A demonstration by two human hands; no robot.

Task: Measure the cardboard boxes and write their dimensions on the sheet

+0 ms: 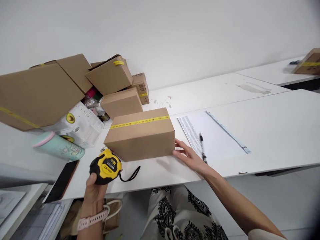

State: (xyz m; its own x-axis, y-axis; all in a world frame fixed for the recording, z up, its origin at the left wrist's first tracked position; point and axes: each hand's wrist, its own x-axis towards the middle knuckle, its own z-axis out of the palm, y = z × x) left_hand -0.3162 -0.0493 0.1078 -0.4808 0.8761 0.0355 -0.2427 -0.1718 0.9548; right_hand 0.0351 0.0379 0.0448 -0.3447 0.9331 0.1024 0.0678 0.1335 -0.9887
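A yellow and black tape measure [108,167] with a black wrist strap is gripped in my left hand [96,186], just in front of the near left corner of a cardboard box [147,146]. Yellow printed tape runs along the top of this closed box. At the box's right end is my right hand [187,155], its fingers stretched out and touching the near right edge. Any blade pulled out of the tape measure is hidden from me.
More cardboard boxes [110,76] are stacked at the back left. A mint tumbler [62,146], a white avocado-print carton [80,123] and a black phone [62,181] lie at the left. Right of the box are papers [215,133] with a pen [202,143] on the white table [275,133].
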